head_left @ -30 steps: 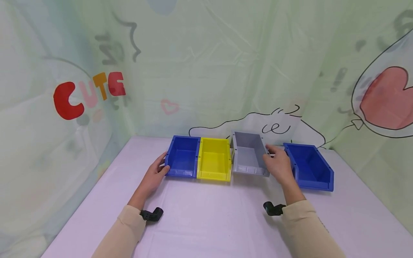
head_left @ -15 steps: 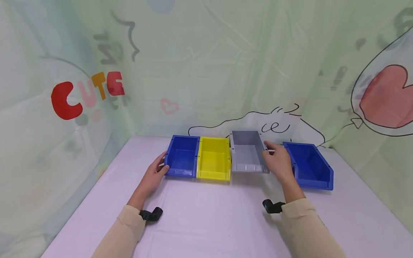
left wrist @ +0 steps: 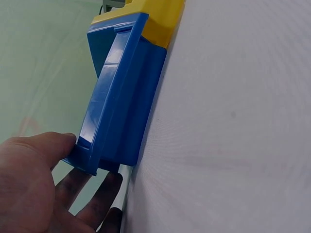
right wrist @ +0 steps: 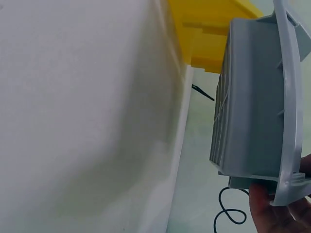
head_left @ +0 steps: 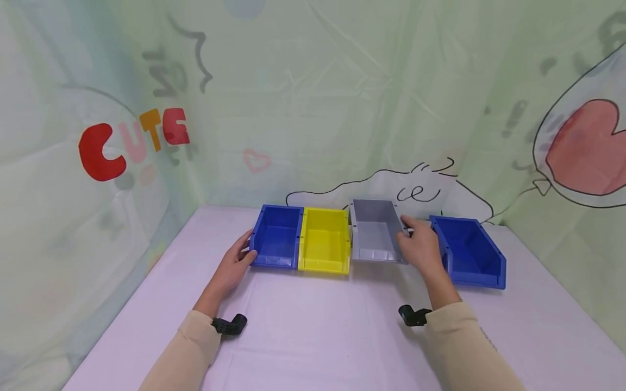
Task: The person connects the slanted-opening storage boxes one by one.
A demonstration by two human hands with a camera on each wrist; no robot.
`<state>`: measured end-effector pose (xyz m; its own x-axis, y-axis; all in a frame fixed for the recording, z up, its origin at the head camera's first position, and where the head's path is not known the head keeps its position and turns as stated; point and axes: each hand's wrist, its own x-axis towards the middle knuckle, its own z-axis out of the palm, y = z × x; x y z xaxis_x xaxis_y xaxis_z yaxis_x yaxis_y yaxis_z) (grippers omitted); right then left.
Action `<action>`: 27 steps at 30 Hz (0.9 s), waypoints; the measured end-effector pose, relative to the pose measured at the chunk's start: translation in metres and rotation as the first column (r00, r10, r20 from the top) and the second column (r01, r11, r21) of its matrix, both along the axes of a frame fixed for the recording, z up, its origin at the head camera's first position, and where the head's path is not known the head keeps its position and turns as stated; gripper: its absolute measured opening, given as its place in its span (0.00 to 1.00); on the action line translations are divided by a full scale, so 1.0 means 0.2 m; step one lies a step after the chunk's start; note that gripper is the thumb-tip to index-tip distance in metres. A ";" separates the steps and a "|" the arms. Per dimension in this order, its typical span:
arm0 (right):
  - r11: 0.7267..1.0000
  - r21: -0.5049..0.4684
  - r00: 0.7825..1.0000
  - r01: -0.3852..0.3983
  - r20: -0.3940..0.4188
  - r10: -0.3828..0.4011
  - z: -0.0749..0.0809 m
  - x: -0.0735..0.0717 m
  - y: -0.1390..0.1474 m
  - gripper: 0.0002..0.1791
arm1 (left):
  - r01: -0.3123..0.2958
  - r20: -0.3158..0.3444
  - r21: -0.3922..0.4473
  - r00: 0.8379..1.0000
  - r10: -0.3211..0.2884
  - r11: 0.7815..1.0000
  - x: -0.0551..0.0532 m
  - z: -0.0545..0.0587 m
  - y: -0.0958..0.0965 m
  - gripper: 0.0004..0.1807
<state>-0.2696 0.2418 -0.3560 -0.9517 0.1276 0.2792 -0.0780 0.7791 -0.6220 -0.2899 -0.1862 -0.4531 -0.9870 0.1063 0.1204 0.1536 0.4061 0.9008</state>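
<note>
In the head view, my left hand [head_left: 232,270] holds the outer side of the left blue storage bin [head_left: 276,241]. The left wrist view puts its thumb [left wrist: 60,145] on the bin's front corner, with the other fingers spread below the side wall. A yellow bin [head_left: 325,247] stands flush against that blue bin. My right hand [head_left: 421,247] grips the right wall of a grey bin [head_left: 375,236], thumb at the rim. The right wrist view shows this grey bin [right wrist: 252,102] raised off the table beside the yellow bin [right wrist: 214,34], its ribbed underside exposed.
Another blue bin [head_left: 469,252] sits at an angle just right of my right hand. White cloth covers the table [head_left: 313,331]. Behind the bins hangs a printed curtain [head_left: 313,108], which also closes off both sides.
The grey bin has shifted slightly back and to the left, its front edge a little higher, with my right hand on it. My left hand, the yellow bin and both blue bins stay put.
</note>
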 end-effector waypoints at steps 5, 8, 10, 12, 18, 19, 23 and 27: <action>1.000 -0.007 1.000 -0.001 0.014 0.001 -0.01 0.01 0.01 0.32 | 0.004 0.007 -0.003 1.000 -0.004 1.000 0.00 0.00 0.00 0.34; 1.000 -0.015 0.999 -0.019 0.044 0.020 0.00 0.01 0.01 0.32 | 0.000 0.003 -0.006 1.000 0.000 1.000 0.00 0.00 0.00 0.34; 0.999 -0.017 0.998 -0.028 0.057 0.029 0.00 0.01 0.01 0.33 | 0.000 0.001 -0.006 1.000 0.000 1.000 0.01 0.01 0.00 0.34; 0.999 -0.018 0.998 -0.035 0.054 0.036 0.00 0.01 0.01 0.33 | 0.002 0.004 -0.007 1.000 -0.002 1.000 0.01 0.00 0.00 0.34; 0.998 0.024 0.998 -0.054 -0.009 0.055 -0.01 0.01 0.00 0.36 | 0.002 0.006 -0.009 1.000 -0.002 1.000 0.01 0.00 0.01 0.34; 0.998 0.032 0.998 -0.055 -0.018 0.056 -0.01 0.01 -0.01 0.37 | 0.000 0.004 -0.012 1.000 0.000 1.000 0.01 -0.01 0.01 0.34; 0.997 0.043 0.997 -0.058 -0.046 0.060 -0.01 0.00 -0.03 0.38 | -0.008 0.000 -0.016 1.000 0.008 1.000 0.00 -0.01 0.00 0.34; 0.995 0.069 0.993 -0.070 -0.089 0.076 -0.01 0.00 -0.06 0.39 | -0.004 -0.001 -0.015 1.000 0.004 1.000 0.00 -0.01 0.00 0.34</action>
<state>-0.2696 0.2303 -0.3589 -0.9279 0.0370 0.3710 -0.1906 0.8081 -0.5574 -0.2901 -0.1857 -0.4545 -0.9873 0.1044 0.1200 0.1532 0.4205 0.8943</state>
